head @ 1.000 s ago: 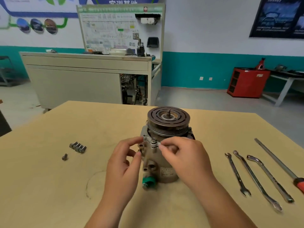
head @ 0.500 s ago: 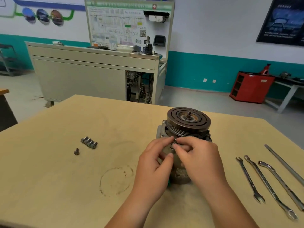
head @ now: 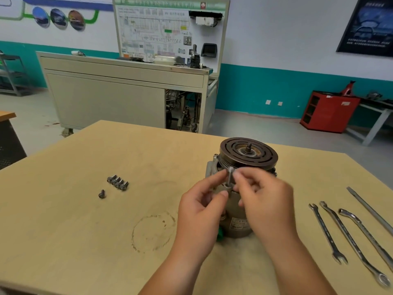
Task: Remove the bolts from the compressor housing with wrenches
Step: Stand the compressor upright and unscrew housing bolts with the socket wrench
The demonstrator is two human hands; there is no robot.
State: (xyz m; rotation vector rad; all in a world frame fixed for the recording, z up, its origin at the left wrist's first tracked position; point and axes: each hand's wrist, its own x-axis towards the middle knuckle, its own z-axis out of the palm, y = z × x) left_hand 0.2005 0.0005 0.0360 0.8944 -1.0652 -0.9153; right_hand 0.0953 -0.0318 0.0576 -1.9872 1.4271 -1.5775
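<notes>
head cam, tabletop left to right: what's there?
single bolt → bolt cluster → ring stain → left hand → right hand → three wrenches → long bar

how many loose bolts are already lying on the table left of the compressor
5. Four lie side by side in a row left of the compressor; one sits alone, nearer the camera, left of the row. More may be hidden behind the hands.

Bright, even indoor light fills the room, and shadows on the worktop [head: 70, 220] are faint and soft. The wrenches [head: 348, 237] carry small glints. Straight lines bow toward the frame's edges, and the picture is slightly soft, the right hand's fingers [head: 244, 177] smeared.
</notes>
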